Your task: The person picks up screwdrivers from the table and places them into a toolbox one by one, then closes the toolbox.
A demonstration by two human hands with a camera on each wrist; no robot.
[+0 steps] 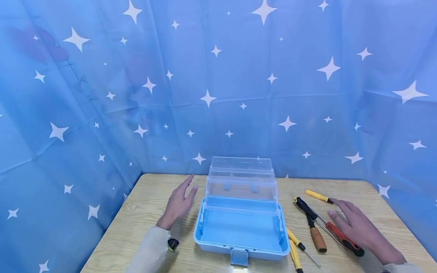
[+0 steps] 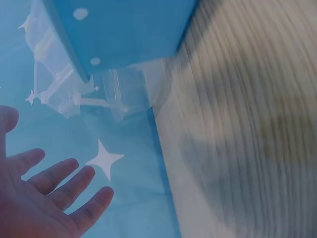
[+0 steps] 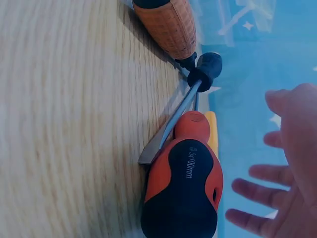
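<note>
A light-blue toolbox [image 1: 240, 227] stands on the table with its clear lid [image 1: 241, 176] raised and its inside bare. Left of the box, my left hand [image 1: 177, 206] hovers with straight, spread fingers, and its wrist view shows the palm [image 2: 44, 203] holding nothing. My right hand [image 1: 362, 229] is over the tools on the right, fingers extended and apart. Closest to it lie a red-and-black screwdriver [image 3: 181, 183] and a yellow-handled screwdriver [image 1: 317, 195]. Beside these are a black-handled screwdriver [image 1: 305, 207] and a brown-handled tool [image 1: 318, 239], whose kind is partly hidden.
Two yellow-handled tools, one a screwdriver [image 1: 296, 239] and one a lower yellow handle [image 1: 295, 256], lie against the box's right side. A blue star-patterned curtain [image 1: 239, 83] hangs behind and left of the wooden table [image 1: 136, 223]. The box's latch [image 1: 239, 257] hangs at the front.
</note>
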